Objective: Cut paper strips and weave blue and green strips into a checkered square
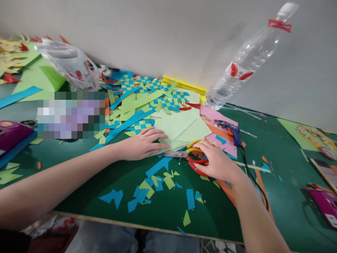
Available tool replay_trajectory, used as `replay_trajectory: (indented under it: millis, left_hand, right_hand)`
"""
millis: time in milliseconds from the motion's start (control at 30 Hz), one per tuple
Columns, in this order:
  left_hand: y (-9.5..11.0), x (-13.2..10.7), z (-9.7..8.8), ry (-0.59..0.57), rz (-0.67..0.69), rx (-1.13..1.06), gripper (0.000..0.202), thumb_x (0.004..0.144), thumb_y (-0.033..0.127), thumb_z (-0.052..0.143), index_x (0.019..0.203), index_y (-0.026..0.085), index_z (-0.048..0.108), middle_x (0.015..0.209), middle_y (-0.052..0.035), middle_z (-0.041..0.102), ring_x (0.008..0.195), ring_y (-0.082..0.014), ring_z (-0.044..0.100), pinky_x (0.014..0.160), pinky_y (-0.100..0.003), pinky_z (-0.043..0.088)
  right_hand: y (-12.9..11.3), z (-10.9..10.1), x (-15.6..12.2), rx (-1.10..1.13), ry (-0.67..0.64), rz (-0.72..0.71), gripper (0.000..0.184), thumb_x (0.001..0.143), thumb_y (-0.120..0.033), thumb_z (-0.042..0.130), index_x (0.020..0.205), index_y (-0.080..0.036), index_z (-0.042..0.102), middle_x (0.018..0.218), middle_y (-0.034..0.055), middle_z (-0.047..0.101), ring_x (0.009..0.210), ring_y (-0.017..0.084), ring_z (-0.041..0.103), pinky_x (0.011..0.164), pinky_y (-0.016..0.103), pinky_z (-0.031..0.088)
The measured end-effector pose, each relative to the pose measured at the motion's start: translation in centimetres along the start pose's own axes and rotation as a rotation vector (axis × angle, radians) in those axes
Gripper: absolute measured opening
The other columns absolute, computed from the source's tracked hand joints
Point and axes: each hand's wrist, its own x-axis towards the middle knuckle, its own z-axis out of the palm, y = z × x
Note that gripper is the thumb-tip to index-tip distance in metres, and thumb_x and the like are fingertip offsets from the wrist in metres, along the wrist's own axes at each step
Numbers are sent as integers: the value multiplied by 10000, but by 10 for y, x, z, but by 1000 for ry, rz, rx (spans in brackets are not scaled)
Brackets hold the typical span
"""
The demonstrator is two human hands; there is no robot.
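Note:
My left hand (147, 142) lies flat with its fingers stretched out over the left edge of a pale green paper sheet (184, 124), which has a fold or cut line across it. In my right hand (214, 160) is a pair of scissors (181, 154) with one yellow and one red handle. Its blades point left toward my left fingertips, along the sheet's near edge. Blue paper scraps (159, 167) and green paper scraps (147, 189) are scattered on the table just in front of the blades.
Woven blue-and-green paper pieces (143, 84) and strips pile up behind my left hand. A plastic bottle (244, 63) leans by the wall. A glue gun (234, 133) with a black cord lies right of the sheet. A plastic bag (71, 66) stands at the back left.

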Motion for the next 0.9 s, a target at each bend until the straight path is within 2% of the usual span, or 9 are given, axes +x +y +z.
replay_trajectory:
  millis: [133, 300, 633, 900]
  left_hand:
    - [0, 0, -1, 14, 10, -25, 335, 955, 221, 456, 1263, 274, 579, 1389, -80, 503, 1355, -261, 360, 1155, -502, 232]
    - [-3, -1, 0, 12, 9, -64, 394, 925, 132, 454, 1263, 290, 581, 1388, -76, 511, 1350, -264, 371, 1130, -498, 284]
    - [-3, -1, -1, -4, 0, -28, 388, 941, 173, 459, 1280, 318, 577, 1383, -73, 506, 1345, -266, 367, 1122, -483, 292]
    - [-3, -1, -1, -26, -5, 3, 383, 962, 193, 423, 1292, 322, 570, 1385, -82, 493, 1347, -279, 352, 1103, -501, 307]
  right_hand:
    - [-2, 2, 1, -14, 11, -20, 375, 822, -407, 604, 1146, -235, 525, 1202, 80, 603, 1039, 271, 573, 918, 458, 433]
    - [-3, 4, 2, -10, 34, -54, 375, 825, -395, 602, 1159, -237, 537, 1194, 98, 611, 1039, 278, 591, 914, 469, 442]
    - [1, 7, 4, -51, 32, -73, 445, 847, -403, 594, 1249, -227, 524, 1259, 107, 593, 1118, 294, 557, 972, 501, 420]
    - [5, 6, 4, -60, 51, -105, 414, 850, -366, 585, 1243, -245, 536, 1257, 106, 601, 1169, 303, 548, 981, 521, 410]
